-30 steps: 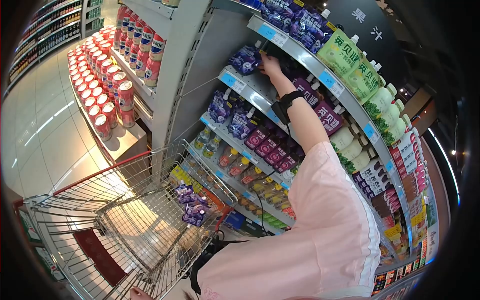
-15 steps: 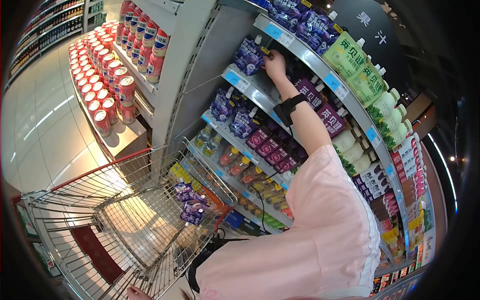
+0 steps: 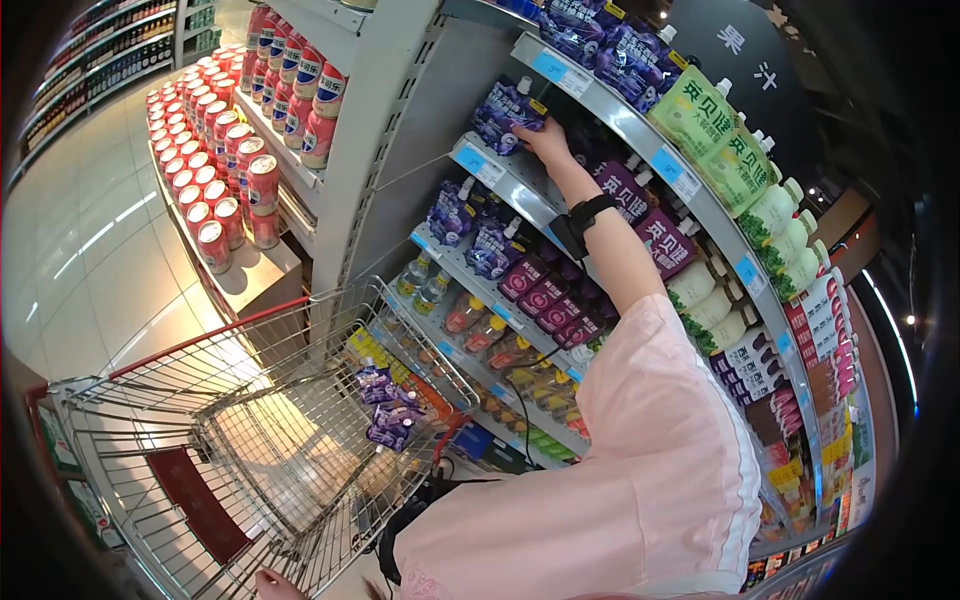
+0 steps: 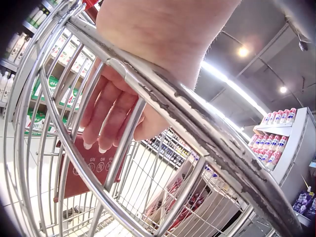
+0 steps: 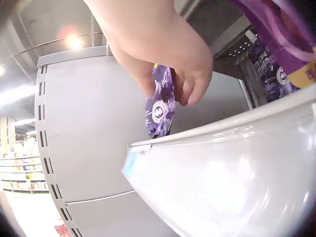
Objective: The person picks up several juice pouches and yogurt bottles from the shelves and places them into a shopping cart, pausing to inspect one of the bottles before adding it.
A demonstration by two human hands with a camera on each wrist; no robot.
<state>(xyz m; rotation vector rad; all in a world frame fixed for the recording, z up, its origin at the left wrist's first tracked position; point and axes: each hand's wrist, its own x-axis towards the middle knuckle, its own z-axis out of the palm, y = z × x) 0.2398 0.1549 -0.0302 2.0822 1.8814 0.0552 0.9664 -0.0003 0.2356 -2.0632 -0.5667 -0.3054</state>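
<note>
On my feed the right hand [image 5: 163,47] pinched a purple pouch [image 5: 159,112] between thumb and fingers. I saw that pouch spout-up on a shelf [image 5: 237,168], beside the grey side panel [image 5: 94,128]. Similar pouches [image 3: 450,212] stood on the shelf below. My left hand [image 4: 112,96] hung over the shopping cart's rim [image 4: 222,150], fingers loosely extended behind the wires. More purple packs [image 3: 390,410] lay in the cart's shelf-side end; beyond, I saw rows of pink cans [image 3: 213,245].

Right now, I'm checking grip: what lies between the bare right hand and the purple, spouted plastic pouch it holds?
Nothing; the right wrist view shows the right hand pinching the pouch.
</note>
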